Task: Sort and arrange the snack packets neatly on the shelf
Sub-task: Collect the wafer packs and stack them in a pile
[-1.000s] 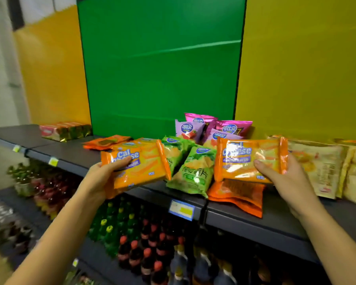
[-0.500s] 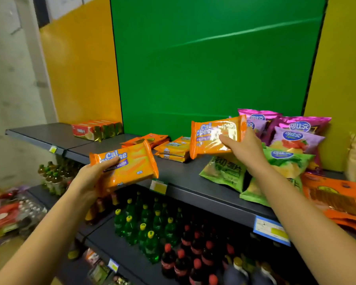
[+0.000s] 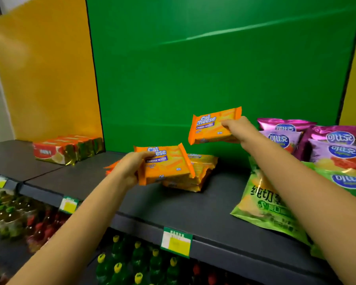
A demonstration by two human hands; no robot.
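Note:
My left hand grips an orange Cal Cheese wafer packet by its left end, low over the dark shelf. It rests against a small stack of the same orange packets lying by the green back panel. My right hand holds a second Cal Cheese packet by its right end, raised in the air above and behind that stack. A flat orange packet peeks out behind my left hand.
Green chip bags and pink and purple bags lie piled at the right of the shelf. A row of red and gold boxes sits at the back left. Bottles fill the shelf below; price tags hang on the edge.
Both hands carried their orange packets toward the stack by the green panel. The left packet came down against the stack; the right one now hovers above it. My view shifted left and closer.

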